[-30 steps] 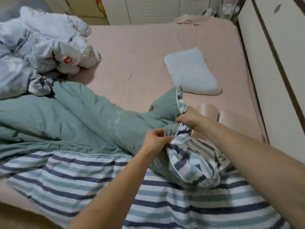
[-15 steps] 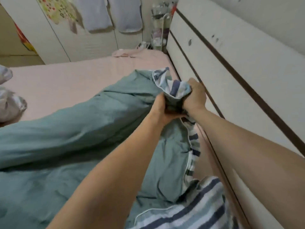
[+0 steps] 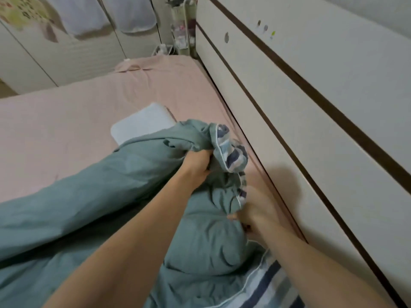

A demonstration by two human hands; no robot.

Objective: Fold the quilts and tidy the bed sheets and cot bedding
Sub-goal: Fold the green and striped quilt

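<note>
The green quilt (image 3: 115,196) lies across the bed from about 8 o'clock up toward the centre, its plain side up and its blue-and-white striped underside showing at the bunched corner (image 3: 231,152) just right of centre and again at 5 o'clock along the lower edge. The left hand (image 3: 198,165) grips that gathered corner, fingers curled into the fabric, holding it raised off the bed. The right hand (image 3: 255,210) is lower, toward 4 o'clock of the corner; it is motion-blurred, but its fingers pinch the quilt's piped edge where the stripes turn under. Both forearms reach in from the bottom of the view.

Under the quilt, the pink bed sheet (image 3: 66,121) covers the mattress out to 10 and 12 o'clock. A small pale pillow (image 3: 142,127) rests on the sheet at 11 o'clock of the corner, its near side tucked under the quilt. A white headboard with dark bands (image 3: 311,130) runs along the right side, from 1 to 4 o'clock. White wardrobe doors (image 3: 66,52) stand beyond the bed at 11 o'clock, with cloths hanging on them.
</note>
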